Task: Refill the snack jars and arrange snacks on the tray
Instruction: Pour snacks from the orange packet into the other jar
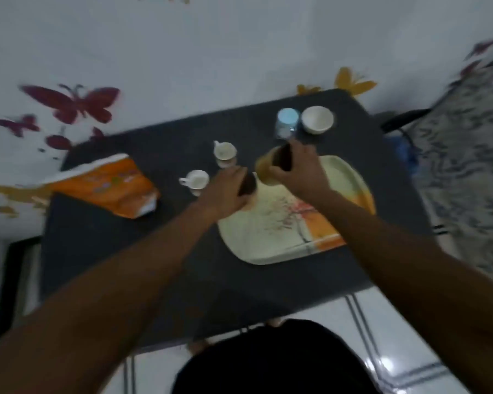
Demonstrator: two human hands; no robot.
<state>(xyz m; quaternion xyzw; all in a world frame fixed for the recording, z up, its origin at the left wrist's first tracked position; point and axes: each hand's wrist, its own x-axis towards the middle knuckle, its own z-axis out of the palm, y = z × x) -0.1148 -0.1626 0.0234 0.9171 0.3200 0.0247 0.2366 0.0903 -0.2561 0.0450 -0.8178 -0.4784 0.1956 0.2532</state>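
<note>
Gripping a tan snack jar (265, 166) over the far corner of the tray (271, 243), the right hand (299, 174) wraps its fingers round the jar's side. The left hand (225, 189) seems to hold a dark lid (248, 184); blur hides detail. Likely light, rigid and smooth-sided, the jar is best held round its middle.

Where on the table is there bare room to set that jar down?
Bare tabletop lies near the front edge, between the orange bag and the tray. The tray's near half is bare too. It is crowded by the cups, blue-lidded jar and bowl.
</note>
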